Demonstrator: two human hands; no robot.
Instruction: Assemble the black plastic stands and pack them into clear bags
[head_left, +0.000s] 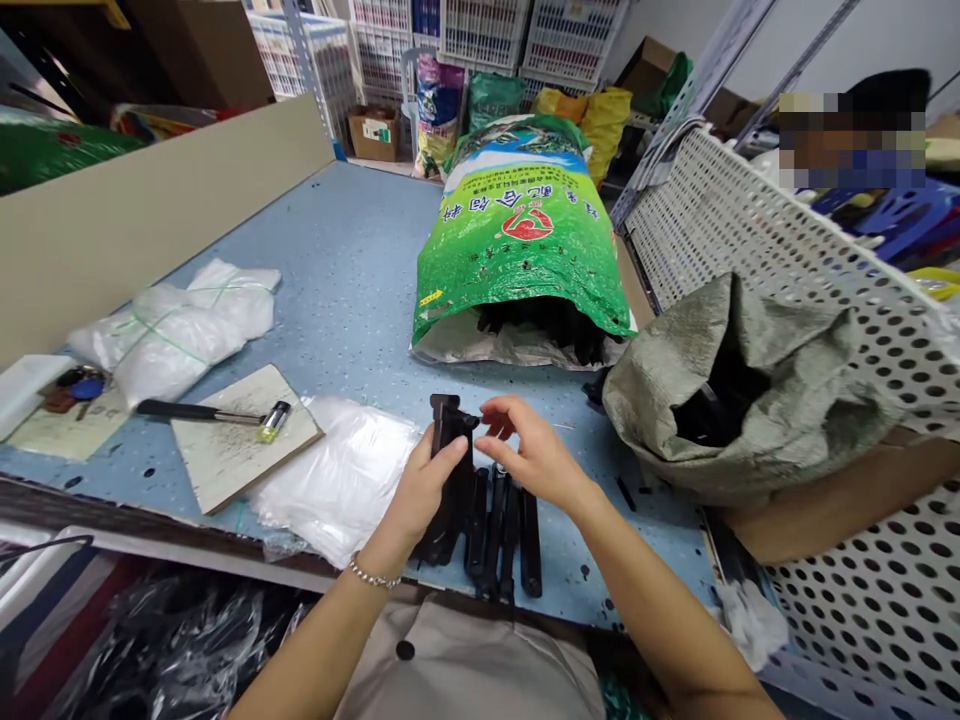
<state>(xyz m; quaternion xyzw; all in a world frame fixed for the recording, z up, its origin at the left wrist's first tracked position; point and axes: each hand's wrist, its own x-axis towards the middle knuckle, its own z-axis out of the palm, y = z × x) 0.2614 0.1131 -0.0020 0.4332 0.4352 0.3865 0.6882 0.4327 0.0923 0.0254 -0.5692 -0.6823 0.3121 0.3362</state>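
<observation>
My left hand [427, 480] is closed around a long black plastic part [444, 425], held upright above the table's front edge. A small black piece [469, 421] juts from the right side of its upper end. My right hand [536, 455] has its thumb and index finger curved about this small piece; the exact contact is hard to make out. Beneath my hands, several slim black plastic parts [512, 530] lie side by side on the blue table [337, 235]. Left of them rests a stack of clear plastic bags [341, 470].
A green printed sack [517, 265] holding black parts lies ahead. At right, a grey-green woven sack [787, 400] stands by a white perforated panel [757, 230]. A black-handled screwdriver [195, 412] lies across a board [240, 450]. Bundled clear bags [165, 335] are further left.
</observation>
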